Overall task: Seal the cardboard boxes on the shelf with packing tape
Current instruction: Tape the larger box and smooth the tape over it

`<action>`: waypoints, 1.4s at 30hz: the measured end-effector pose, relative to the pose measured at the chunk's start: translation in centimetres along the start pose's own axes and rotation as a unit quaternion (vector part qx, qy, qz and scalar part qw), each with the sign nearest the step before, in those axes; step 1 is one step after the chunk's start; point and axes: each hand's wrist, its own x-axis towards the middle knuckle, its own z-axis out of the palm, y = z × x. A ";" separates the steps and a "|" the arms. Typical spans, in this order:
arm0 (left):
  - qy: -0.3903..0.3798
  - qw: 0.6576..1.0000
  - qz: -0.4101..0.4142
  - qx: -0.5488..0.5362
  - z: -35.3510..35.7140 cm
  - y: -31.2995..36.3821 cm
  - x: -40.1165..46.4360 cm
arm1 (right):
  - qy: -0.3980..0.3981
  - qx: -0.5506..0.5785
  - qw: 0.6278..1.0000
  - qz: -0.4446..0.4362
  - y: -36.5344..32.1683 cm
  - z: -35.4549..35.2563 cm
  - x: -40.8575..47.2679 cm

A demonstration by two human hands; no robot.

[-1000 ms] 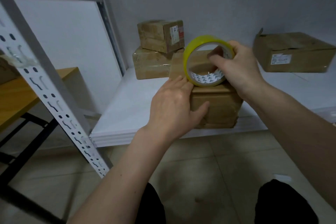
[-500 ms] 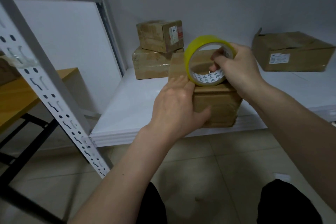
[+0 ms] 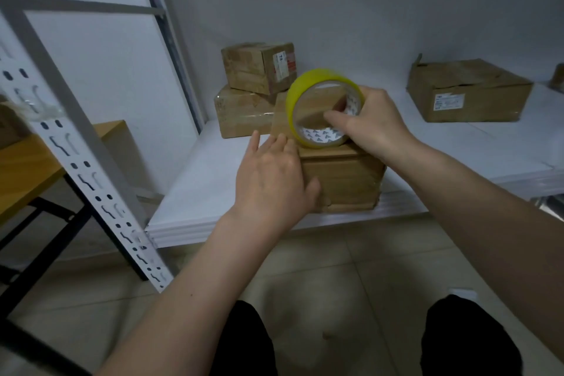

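White shelving fills the view — its shelf board carries a cardboard box at the front edge, near centre. On that box stands a yellow tape roll on edge, gripped by the right hand, fingers curled through its core. At the box's 9 o'clock side the left hand presses flat, fingers straight, thumb on the front face. Two stacked boxes sit at 11 o'clock, another box at 2 o'clock.
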 end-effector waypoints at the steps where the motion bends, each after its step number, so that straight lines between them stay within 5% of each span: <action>1: -0.004 1.000 -0.005 -0.002 -0.2 0.4 0.4 | -0.005 -0.022 1.000 0.000 0.0 0.1 -0.1; 10: -0.026 0.999 0.016 0.011 -0.2 0.9 1.1 | -0.028 -0.026 0.999 0.033 0.3 -0.8 0.9; 17: -0.034 0.999 0.010 0.036 -0.2 1.0 1.1 | -0.007 0.157 0.978 0.138 2.1 -4.8 0.3; 26: -0.064 0.997 0.006 0.048 -0.7 1.3 0.9 | -0.075 0.143 0.978 0.129 2.3 -7.9 -0.4; 30: -0.076 0.996 0.004 0.048 -0.9 1.2 0.8 | -0.042 0.077 0.990 0.107 3.6 -9.3 0.1; 42: -0.091 0.993 -0.010 0.080 -1.3 2.4 1.2 | -0.067 0.115 0.972 0.191 8.9 -8.4 -1.6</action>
